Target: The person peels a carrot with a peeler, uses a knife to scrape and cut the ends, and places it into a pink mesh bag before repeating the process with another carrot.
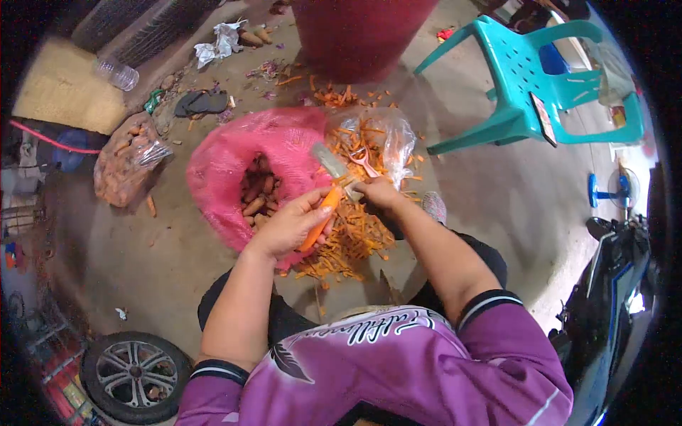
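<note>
In the head view my left hand (298,221) is closed around a peeled orange carrot (332,198), with its lower end sticking out below the fingers. My right hand (380,193) grips a knife (328,162), whose broad blade points up and left past the carrot's top end. Under both hands spreads a pile of orange peelings (355,238). A peeler with a pale pink handle (366,165) lies among them on clear plastic. Left of my hands stands a pink sack (220,153), its mouth showing several brownish, unpeeled carrots (254,206).
A clear bag of carrots (131,160) lies farther left, near a dark slipper (201,104). Beyond the peelings stands a red tub (362,35). A teal plastic chair (511,85) is at upper right, a wheel (135,376) at lower left, a motorcycle (611,298) at right.
</note>
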The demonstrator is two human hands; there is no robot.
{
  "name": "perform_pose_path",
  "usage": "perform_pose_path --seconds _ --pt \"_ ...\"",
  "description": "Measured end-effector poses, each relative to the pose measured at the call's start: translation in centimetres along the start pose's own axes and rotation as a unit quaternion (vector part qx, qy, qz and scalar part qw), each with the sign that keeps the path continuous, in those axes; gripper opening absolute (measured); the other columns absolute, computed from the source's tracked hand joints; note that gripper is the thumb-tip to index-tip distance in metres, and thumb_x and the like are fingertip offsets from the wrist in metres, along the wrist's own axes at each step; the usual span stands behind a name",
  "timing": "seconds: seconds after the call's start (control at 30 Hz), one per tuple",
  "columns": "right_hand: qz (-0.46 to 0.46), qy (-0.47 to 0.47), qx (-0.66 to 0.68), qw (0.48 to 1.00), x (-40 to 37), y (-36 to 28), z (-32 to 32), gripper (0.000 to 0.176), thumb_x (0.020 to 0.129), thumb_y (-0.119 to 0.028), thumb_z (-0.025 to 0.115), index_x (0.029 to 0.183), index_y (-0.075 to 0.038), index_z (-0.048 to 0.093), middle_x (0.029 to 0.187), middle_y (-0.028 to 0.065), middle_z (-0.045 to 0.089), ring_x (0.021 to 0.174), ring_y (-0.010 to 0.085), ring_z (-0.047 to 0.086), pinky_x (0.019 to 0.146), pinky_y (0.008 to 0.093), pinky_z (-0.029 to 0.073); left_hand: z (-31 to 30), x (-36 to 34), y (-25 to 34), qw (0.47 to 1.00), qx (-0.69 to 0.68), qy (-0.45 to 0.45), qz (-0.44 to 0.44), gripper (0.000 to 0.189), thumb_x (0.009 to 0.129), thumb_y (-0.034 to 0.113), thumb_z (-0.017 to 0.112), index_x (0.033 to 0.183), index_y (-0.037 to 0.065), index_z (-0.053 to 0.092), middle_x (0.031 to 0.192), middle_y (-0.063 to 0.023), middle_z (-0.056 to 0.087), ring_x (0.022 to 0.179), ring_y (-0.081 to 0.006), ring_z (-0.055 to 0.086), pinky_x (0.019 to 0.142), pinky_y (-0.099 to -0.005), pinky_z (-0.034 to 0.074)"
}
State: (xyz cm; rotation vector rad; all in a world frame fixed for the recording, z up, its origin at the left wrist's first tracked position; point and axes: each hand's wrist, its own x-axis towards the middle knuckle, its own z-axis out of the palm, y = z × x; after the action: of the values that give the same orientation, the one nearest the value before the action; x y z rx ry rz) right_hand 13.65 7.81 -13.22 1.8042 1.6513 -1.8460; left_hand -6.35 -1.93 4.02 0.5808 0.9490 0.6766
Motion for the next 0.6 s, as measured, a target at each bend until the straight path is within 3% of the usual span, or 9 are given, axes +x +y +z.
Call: perform_pose_path --seconds 0.1,0.2,0.23,0.33,0.47,0.6 --pt "-0.048 -0.031 -0.014 0.998 -9.1 -5.1 -3.8 0.04 0.063 -0.03 0.071 0.086 0.0 0.057 0.067 0.0027 0.053 0.054 0.009 0.048 0.045 0.0228 0.038 1.1 0.3 0.6 0.997 0.017 -0.078 -0.003 0.04 0.085 0.025 0.048 0.119 0.008 0.038 0.071 -0.0013 0.047 0.06 -0.0078 0.047 0.05 -0.0196 0.04" --pt "-0.167 -0.048 0.055 0.983 -14.6 -6.4 -5.4 0.05 0.058 -0.026 0.076 0.092 0.002 0.055 0.075 0.0036 0.056 0.061 0.0103 0.051 0.053 0.024 0.041 1.7 0.4 0.8 0.989 0.021 -0.144 -0.037 0.036 0.085 0.025 0.048 0.116 0.007 0.04 0.069 -0.0005 0.047 0.057 -0.0081 0.047 0.05 -0.0199 0.039" --pt "-0.204 -0.044 0.064 0.976 -14.5 -5.6 -5.3 0.061 0.053 -0.025 0.08 0.099 0.004 0.052 0.083 0.0047 0.057 0.074 0.0123 0.052 0.067 0.0257 0.043 2.0 0.5 1.0 0.986 0.034 -0.158 -0.046 0.034 0.086 0.025 0.047 0.114 0.007 0.04 0.068 -0.0001 0.046 0.056 -0.0075 0.046 0.05 -0.0192 0.039" --pt "-0.241 0.002 0.019 0.97 -15.4 -5.3 -4.9 0.073 0.044 -0.037 0.081 0.096 0.006 0.055 0.084 0.0131 0.06 0.079 0.02 0.057 0.072 0.0301 0.044 2.9 0.9 1.3 0.977 0.064 -0.19 -0.077 0.029 0.087 0.026 0.045 0.109 0.007 0.042 0.066 0.0008 0.045 0.053 -0.0061 0.044 0.047 -0.0179 0.037" --pt "-0.291 0.008 -0.025 0.956 -15.6 -5.3 -4.6 0.075 0.041 -0.039 0.082 0.094 0.007 0.056 0.082 0.0144 0.06 0.077 0.0218 0.057 0.069 0.031 0.044 3.1 2.0 0.5 0.97 0.078 -0.207 -0.104 0.03 0.086 0.029 0.045 0.105 0.006 0.044 0.064 0.0008 0.044 0.051 -0.0062 0.043 0.045 -0.0179 0.036" --pt "-0.298 -0.014 -0.04 0.953 -15.6 -6.1 -5.0 0.065 0.044 -0.04 0.08 0.09 0.003 0.059 0.077 0.014 0.06 0.072 0.0207 0.057 0.066 0.0312 0.044 2.8 2.5 0.5 0.97 0.031 -0.222 -0.094 0.027 0.085 0.027 0.047 0.101 0.004 0.047 0.063 -0.0006 0.045 0.049 -0.0069 0.043 0.043 -0.0184 0.035"
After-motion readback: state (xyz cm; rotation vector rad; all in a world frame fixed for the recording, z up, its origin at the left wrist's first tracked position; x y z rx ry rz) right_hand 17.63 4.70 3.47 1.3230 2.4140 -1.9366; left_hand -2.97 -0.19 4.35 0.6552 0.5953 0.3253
